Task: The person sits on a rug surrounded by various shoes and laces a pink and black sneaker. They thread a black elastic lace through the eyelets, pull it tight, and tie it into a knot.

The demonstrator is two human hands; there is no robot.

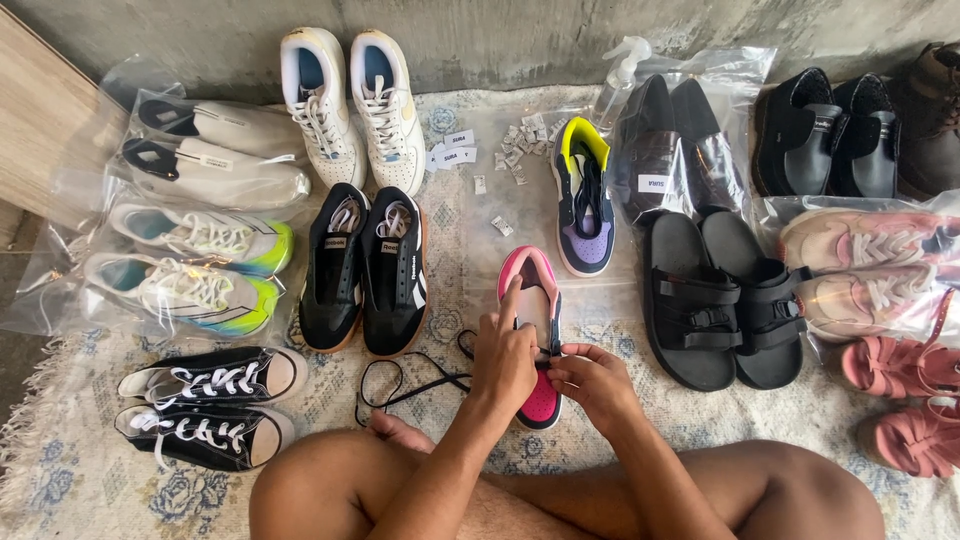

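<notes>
While it lies flat on the patterned rug (80, 470), the pink sneaker (535, 300) shows a smooth pink collar, a pale insole and a darker magenta toe with a black edge. Its long axis runs from 12 to 6 o'clock, heel toward 12 and toe toward the person's crossed legs at 6. It sits near the middle of the rug, slightly right of centre.

Over its lacing area, the left hand (503, 362) comes in from 7 o'clock, forearm slanted, index finger stretched straight toward 12 along the collar and the other fingers curled down onto the shoe's left side. At 4 o'clock of the shoe, the right hand (592, 382) bends at the wrist, its fingers drawn together and pinching something small at the eyelets; what exactly they pinch I cannot tell. A thin black lace (400, 385) trails in loose loops toward 9 o'clock.

At 1 o'clock stands a single high-top sneaker (584, 200) in purple and black with a yellow collar. At 9 to 10 o'clock lies a pair of black low sneakers (365, 270) with tan soles, and beyond them, at 11 o'clock, white leather sneakers (350, 100). At 3 o'clock rest black strapped sandals (720, 300), matte and chunky. At 8 o'clock lie black canvas shoes (205, 405) with white laces. Small white paper tags (515, 145) scatter at 12 o'clock.
</notes>
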